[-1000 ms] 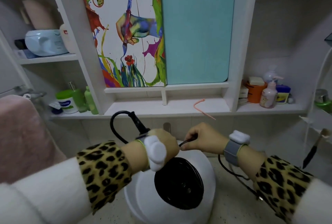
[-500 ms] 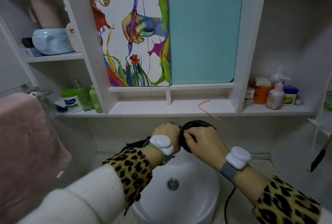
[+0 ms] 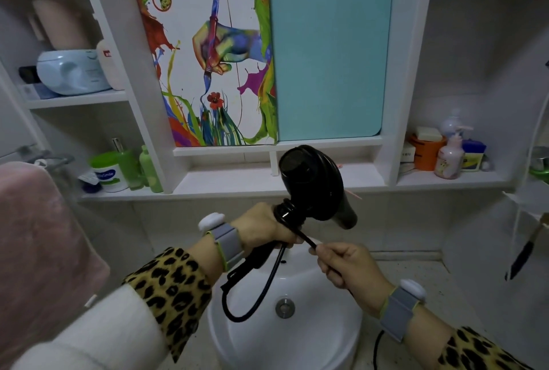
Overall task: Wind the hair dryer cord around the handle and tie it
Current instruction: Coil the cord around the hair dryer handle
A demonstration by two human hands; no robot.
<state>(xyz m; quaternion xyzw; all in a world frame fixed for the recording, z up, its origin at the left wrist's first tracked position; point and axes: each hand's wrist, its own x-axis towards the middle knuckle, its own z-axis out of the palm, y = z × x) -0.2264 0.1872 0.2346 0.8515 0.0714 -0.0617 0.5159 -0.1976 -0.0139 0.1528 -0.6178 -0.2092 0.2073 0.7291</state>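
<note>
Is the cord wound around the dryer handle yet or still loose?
Partly wound: coils circle the handle top, a loop hangs, and the right hand holds the cord.

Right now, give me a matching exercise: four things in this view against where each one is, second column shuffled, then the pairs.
Things:
1. hair dryer
2. cord
3. pink pump bottle
4. pink towel

Places:
A. standing on the shelf at far right
B. hanging at the left edge of the view
C. gripped by the handle in the left hand, above the sink
D. pinched in the right hand, running up to coils at the top of the handle

Pairs: 1-C, 2-D, 3-A, 4-B
</note>
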